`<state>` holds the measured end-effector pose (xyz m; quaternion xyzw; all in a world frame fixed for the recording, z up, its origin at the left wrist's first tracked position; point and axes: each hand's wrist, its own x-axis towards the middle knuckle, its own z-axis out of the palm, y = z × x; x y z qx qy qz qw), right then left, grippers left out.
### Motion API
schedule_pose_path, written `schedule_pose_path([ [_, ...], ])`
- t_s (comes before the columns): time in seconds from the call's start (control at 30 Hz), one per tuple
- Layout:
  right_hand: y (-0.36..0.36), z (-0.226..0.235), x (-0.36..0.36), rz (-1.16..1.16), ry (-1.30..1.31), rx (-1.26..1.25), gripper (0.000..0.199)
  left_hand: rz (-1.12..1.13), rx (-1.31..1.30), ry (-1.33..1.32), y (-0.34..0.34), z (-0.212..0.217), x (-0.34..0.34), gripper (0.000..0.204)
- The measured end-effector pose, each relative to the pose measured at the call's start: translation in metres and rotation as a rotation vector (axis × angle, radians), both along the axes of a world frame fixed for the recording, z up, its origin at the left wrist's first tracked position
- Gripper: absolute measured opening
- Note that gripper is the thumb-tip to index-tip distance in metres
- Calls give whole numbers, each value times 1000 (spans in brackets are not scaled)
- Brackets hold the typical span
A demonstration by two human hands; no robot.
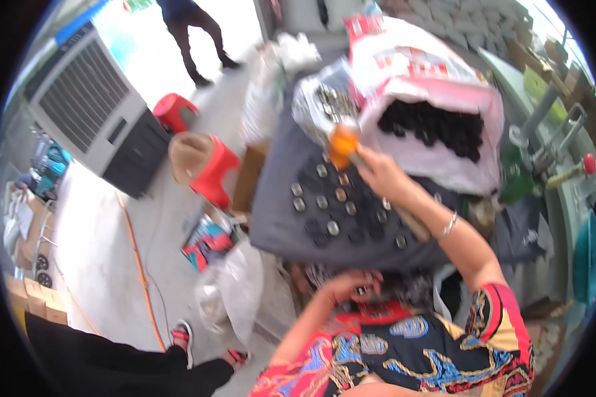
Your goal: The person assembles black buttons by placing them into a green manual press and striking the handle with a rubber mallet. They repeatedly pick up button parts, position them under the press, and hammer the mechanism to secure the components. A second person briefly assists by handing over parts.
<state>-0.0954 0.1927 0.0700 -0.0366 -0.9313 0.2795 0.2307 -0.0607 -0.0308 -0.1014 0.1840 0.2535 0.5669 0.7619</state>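
My right hand [383,175] is wrapped round the handle of an orange-headed mallet [343,145], its head blurred and held over the far part of a dark grey cloth-covered surface [275,212]. Under and around it lie several small black pieces [356,235], many with round silvery metal parts [333,227] on or beside them. Below the near edge of the surface, my left hand [354,286] is closed with curled fingers near my lap. A small shiny bit shows between those fingers, too small to name. Dark items lie beside that hand, partly hidden.
An open pink-and-white sack [437,89] of black pieces [434,126] lies at the far right, beside a clear bag of metal parts [334,102]. A hand press [549,149] stands right. Left are red stools [222,172], an air cooler [86,99] and other people's legs [195,33].
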Motion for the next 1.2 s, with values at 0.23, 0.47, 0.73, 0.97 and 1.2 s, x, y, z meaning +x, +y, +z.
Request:
schedule_pose_path([
  [0.23, 1, 1, -1, -76, -172, -14, 37, -25, 83, -42, 2, -20, -9, 28],
  [0.47, 3, -10, -3, -48, -72, 11, 27, 27, -20, 20, 2, -11, -10, 24],
  [0.73, -6, 12, 18, -41, -73, -17, 47, -2, 76, -56, 2, -15, -8, 25],
  [0.97, -13, 0, 29, -44, -239, 74, 42, 1, 70, -41, 1, -8, -8, 24],
  [1.2, -12, 4, 26, -7, -20, 58, 42, -20, 35, -37, 4, -13, -10, 24],
])
